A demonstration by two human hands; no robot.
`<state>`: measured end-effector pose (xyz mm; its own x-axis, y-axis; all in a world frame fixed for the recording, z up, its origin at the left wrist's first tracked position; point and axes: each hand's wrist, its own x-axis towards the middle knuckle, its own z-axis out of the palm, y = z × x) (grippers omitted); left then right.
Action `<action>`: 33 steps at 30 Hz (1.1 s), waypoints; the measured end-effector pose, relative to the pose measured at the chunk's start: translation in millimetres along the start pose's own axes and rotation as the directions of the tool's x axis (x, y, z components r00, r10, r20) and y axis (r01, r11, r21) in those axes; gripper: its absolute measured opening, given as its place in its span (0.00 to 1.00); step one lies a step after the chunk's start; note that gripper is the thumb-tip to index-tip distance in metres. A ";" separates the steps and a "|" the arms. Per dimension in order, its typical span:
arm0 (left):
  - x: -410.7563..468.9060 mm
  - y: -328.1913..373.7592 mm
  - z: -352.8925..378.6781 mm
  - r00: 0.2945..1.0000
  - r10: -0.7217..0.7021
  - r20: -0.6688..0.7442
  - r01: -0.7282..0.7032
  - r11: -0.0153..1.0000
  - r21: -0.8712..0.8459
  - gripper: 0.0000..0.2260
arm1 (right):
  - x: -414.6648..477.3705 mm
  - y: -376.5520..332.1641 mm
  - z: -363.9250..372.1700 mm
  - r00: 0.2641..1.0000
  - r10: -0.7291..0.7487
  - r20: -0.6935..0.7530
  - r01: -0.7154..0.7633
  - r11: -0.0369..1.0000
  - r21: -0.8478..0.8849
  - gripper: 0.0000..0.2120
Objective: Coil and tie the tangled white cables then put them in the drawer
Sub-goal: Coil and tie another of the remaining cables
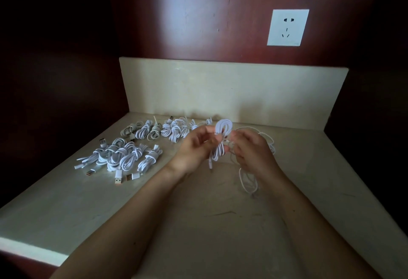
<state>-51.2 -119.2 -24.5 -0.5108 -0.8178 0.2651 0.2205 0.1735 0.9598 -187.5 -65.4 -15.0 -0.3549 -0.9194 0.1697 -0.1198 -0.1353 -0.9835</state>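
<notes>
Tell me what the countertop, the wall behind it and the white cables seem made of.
The countertop: pale stone, perhaps marble or composite, smooth with faint veins. The wall: reddish-brown wood or veneer, glossy, mirroring a light patch. The white cables: flexible plastic sheathing, smooth, bent into tight coils.

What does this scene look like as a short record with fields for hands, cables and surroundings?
coil: white, held upright above the counter
left hand: pinches the coil at its middle
right hand: pinches the coil from the other side
tied bundles: two groups on the counter's left
loose cable: lying on the counter by the right hand
drawer: not in view
</notes>
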 end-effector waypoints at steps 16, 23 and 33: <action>6.8 -3.6 -11.3 0.989 -0.141 -0.034 0.132 0.973 -0.190 0.09 | -5.8 4.6 1.5 0.978 -0.195 -0.074 0.200 0.977 0.067 0.07; 7.2 -8.4 -12.4 0.995 -0.031 -0.099 0.038 0.997 0.065 0.06 | -6.5 4.0 3.3 0.976 -0.210 0.051 0.206 0.976 0.074 0.10; 4.8 -12.4 -7.9 0.988 0.152 0.039 -0.156 0.971 0.182 0.10 | -4.0 2.5 0.0 0.998 0.032 -0.049 -0.022 0.981 0.195 0.14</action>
<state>-49.9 -129.6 -35.9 -0.5033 -0.7601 0.4111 0.1430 0.3959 0.9071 -186.3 -62.1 -18.2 -0.4040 -0.9038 0.1409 0.0706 -0.1844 -0.9803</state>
